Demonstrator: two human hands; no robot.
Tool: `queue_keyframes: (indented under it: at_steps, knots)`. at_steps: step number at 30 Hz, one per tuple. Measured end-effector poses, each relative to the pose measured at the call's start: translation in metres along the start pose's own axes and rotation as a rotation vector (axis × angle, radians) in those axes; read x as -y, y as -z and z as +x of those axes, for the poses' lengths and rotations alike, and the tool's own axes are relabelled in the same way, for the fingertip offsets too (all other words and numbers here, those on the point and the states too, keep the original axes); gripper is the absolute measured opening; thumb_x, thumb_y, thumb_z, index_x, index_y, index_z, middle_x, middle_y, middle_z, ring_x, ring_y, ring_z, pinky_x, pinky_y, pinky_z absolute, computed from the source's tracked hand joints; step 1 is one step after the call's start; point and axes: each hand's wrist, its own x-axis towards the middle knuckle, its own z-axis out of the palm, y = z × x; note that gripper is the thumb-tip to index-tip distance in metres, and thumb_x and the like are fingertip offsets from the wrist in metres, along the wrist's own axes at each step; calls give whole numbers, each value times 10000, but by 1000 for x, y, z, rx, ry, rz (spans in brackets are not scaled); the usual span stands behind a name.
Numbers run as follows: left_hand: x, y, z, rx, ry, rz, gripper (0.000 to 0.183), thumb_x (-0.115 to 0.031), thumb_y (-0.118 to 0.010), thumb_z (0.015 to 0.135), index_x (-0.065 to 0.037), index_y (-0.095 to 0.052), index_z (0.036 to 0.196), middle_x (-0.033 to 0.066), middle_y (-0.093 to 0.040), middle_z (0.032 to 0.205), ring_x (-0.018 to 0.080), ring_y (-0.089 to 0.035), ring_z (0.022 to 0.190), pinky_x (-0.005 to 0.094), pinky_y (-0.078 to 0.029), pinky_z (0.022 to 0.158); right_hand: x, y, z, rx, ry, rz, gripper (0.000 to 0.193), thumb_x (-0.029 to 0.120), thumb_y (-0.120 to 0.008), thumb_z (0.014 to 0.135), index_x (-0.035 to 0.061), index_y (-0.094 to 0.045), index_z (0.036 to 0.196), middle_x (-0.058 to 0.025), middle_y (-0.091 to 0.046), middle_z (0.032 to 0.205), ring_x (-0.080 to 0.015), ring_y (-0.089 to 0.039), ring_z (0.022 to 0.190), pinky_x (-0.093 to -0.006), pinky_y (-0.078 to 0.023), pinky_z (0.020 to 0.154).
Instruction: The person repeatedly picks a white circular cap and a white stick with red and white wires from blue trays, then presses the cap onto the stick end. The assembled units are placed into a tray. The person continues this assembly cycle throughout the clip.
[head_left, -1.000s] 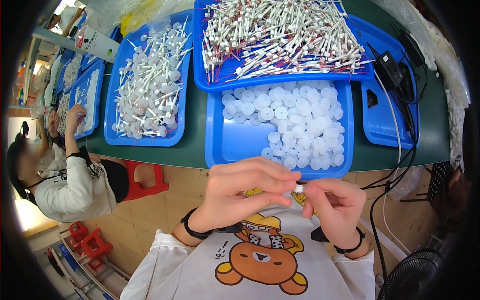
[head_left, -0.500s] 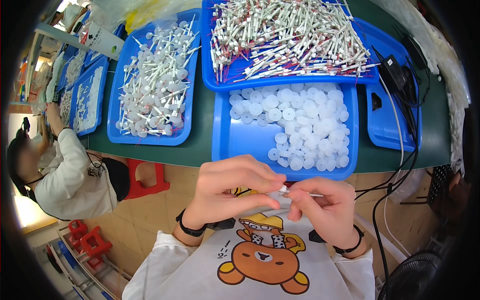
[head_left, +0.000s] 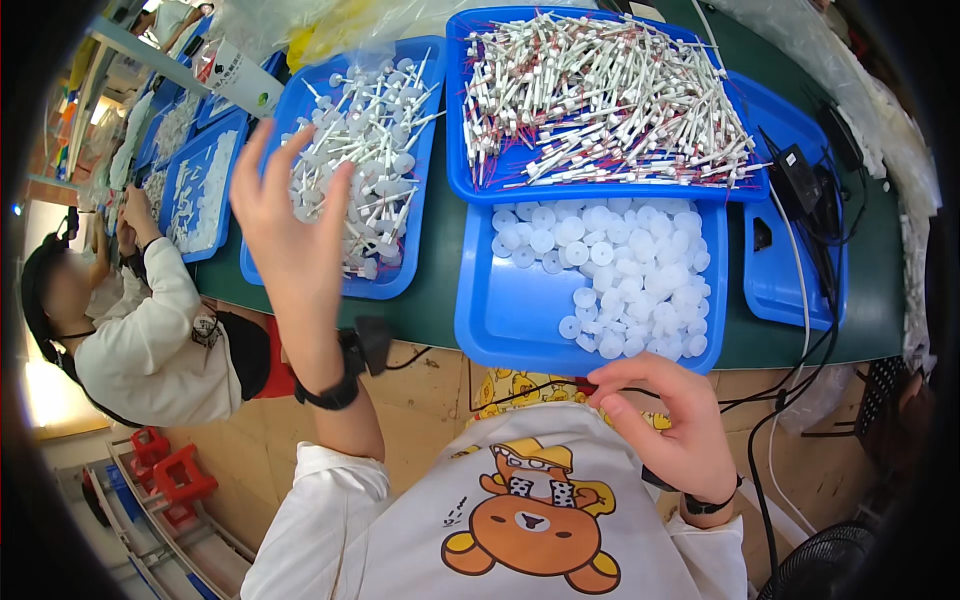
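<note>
My left hand [head_left: 295,225] is raised over the near left part of the left blue tray [head_left: 408,262], its fingers spread with nothing visible in them. That tray holds a heap of white sticks fitted with translucent discs [head_left: 385,165]. Close to the near edge of the middle blue tray [head_left: 500,320] is my right hand [head_left: 675,425], thumb and forefinger apart, holding nothing that I can see. Many loose frosted plastic discs [head_left: 640,290] lie in the middle tray. Above it, overlapping its far side, another blue tray [head_left: 755,182] bears white sticks with thin red wires [head_left: 600,100].
To the right, a blue tray [head_left: 790,290] has a black power adapter [head_left: 797,180] and cables across it. A white cup [head_left: 240,80] leans behind the left tray. A co-worker in a white top [head_left: 155,350] sits at the far left. A black fan [head_left: 825,550] stands lower right.
My hands have parted: the left swung up and left to the left tray, fingers opening. The small white stick piece between them is out of my hands. The view has shifted slightly.
</note>
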Motion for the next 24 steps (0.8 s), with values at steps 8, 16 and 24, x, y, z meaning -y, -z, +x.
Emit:
queue_keyframes:
  at_steps: [8,16,24]
  knots:
    - [-94,-19,-73,598,-104,-663,280,-47,-749,770,-52,-665,1037,120,-635,949,326,-619,917,398,-496,798,-3,21,19,-155,126,-416,124,-6,-663,848,-13,-651,971,-145,-655,864,-277,-647,810,-344,-503,726]
    - [-112,-28,-81,594,-125,-671,195,-12,-705,787,-58,-662,971,79,-590,876,291,-598,813,386,-484,739,1,59,87,-336,323,-803,96,12,-650,830,-23,-622,914,-156,-650,858,-321,-644,844,-404,-499,768]
    - [-105,-29,-78,730,-212,-843,210,-19,-674,794,-62,-633,996,69,-593,944,277,-597,903,381,-492,798,-2,80,159,-148,238,-1103,146,7,-668,796,13,-639,939,-146,-660,868,-318,-647,829,-398,-510,750]
